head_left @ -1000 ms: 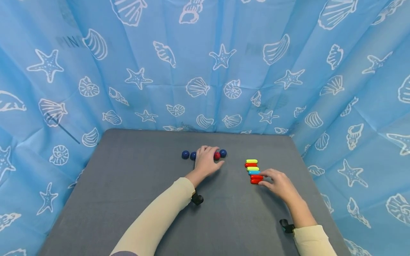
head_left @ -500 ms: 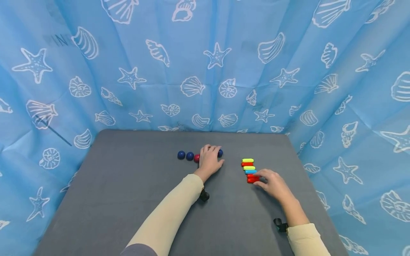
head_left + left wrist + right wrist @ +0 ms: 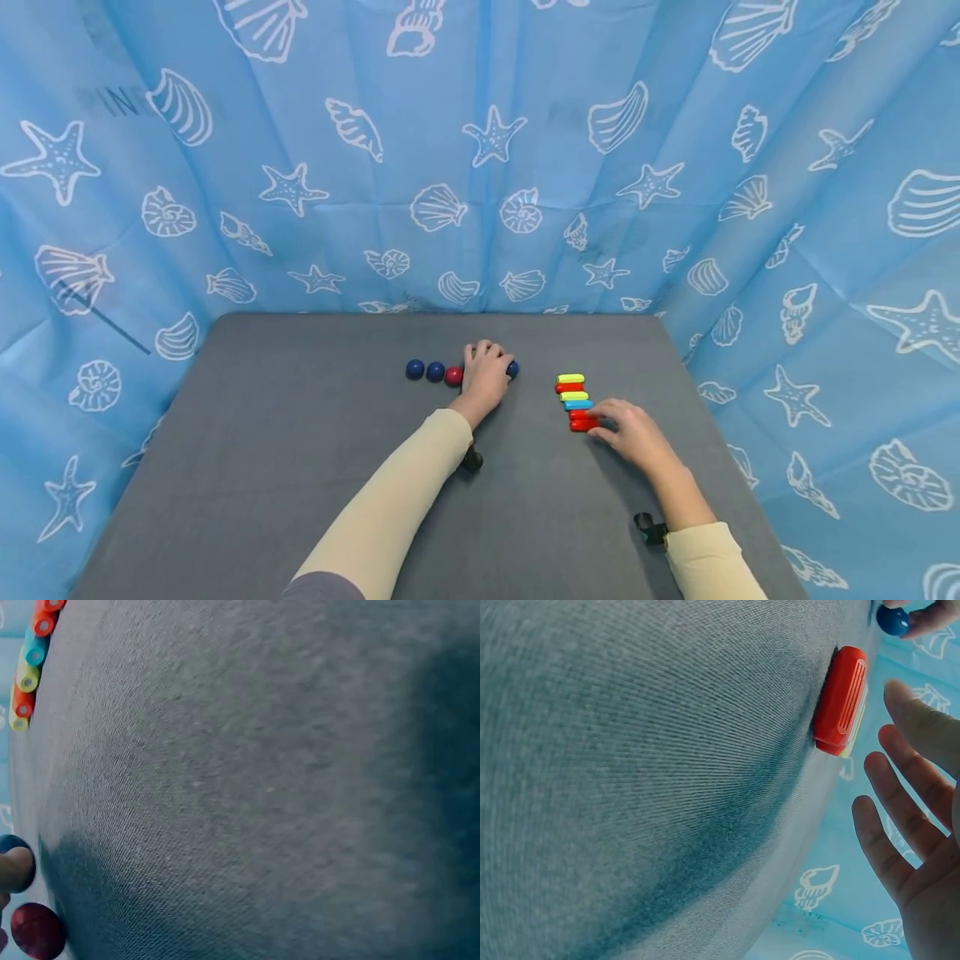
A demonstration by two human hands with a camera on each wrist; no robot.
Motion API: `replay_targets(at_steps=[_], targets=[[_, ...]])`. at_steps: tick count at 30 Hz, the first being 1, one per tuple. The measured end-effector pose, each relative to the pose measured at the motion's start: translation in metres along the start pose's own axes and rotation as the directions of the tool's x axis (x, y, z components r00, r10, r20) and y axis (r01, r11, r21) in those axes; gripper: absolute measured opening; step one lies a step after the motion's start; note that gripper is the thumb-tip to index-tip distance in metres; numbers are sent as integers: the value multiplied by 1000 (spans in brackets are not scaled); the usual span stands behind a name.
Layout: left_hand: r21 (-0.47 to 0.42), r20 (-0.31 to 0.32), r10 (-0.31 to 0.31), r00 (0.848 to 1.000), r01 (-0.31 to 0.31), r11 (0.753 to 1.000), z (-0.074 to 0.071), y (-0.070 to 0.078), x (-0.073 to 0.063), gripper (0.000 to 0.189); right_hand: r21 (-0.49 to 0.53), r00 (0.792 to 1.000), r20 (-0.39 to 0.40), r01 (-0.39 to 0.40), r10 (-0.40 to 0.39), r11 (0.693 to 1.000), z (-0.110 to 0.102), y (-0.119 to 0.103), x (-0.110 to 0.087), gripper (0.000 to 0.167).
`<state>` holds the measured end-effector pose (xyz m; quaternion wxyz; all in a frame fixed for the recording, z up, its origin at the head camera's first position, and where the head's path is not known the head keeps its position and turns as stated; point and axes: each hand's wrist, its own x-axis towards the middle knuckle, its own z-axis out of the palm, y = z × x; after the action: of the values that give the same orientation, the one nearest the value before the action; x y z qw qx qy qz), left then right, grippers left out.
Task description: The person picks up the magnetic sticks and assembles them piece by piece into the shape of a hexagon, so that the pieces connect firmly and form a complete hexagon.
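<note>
At the right end of a row of small glossy balls, my left hand (image 3: 486,385) pinches a blue ball (image 3: 513,369) between thumb and finger. In the left wrist view a red ball (image 3: 37,930) sits beside that thumb. Left of the hand in the head view are a red ball (image 3: 453,376) and two blue balls (image 3: 435,372). My right hand (image 3: 628,432) rests by the near end of a column of short plastic sticks, close to the red one (image 3: 583,425). Its fingers (image 3: 900,802) are spread and hold nothing; the ribbed red stick (image 3: 841,701) lies apart from them.
The column also has yellow (image 3: 571,378), red and light blue (image 3: 578,405) sticks, lying side by side. Everything stands on a grey cloth-covered table (image 3: 315,467), with a blue seashell curtain (image 3: 360,217) behind and at the sides.
The left hand has shifted right along the row, uncovering the red ball at its left and reaching the end blue ball. The right hand stays by the sticks. The head view has turned slightly right.
</note>
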<state>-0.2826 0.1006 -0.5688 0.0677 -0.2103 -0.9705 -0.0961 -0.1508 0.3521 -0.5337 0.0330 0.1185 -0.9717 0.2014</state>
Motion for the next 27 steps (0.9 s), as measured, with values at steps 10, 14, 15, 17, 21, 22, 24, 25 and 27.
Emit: replay_targets(at_steps=[10,14,15,17,21,22,24,25,27], targets=[[-245,-116,46,992,-74,967,-14,-11,-40,37,-47,1000,14,8,-8,999,6,-1,2,30],[-380,-112,19,994,-60,923,-18,-23,-64,35,-52,1000,27,2,-1,999,7,-3,0,29],[-409,-107,14,994,-57,911,-19,-26,-71,34,-53,1000,29,-2,3,999,7,-4,-1,29],[-465,-92,3,996,-46,884,-21,-34,-84,33,-57,999,32,-9,11,998,7,-4,-2,29],[-549,-45,-32,998,2,836,-23,-51,-112,30,-67,999,46,-16,19,998,10,-5,-2,30],[-565,-33,-44,998,18,825,-24,-56,-119,29,-71,998,52,-19,22,997,11,-5,-1,30],[-584,-17,-64,998,42,810,-24,-64,-130,27,-79,998,60,-25,30,997,13,-6,1,31],[-595,-10,-70,997,51,802,-24,-69,-135,26,-83,997,65,-26,32,996,13,-6,2,31],[-615,2,-81,997,65,786,-25,-76,-145,25,-86,997,71,-31,37,996,15,-7,5,30]])
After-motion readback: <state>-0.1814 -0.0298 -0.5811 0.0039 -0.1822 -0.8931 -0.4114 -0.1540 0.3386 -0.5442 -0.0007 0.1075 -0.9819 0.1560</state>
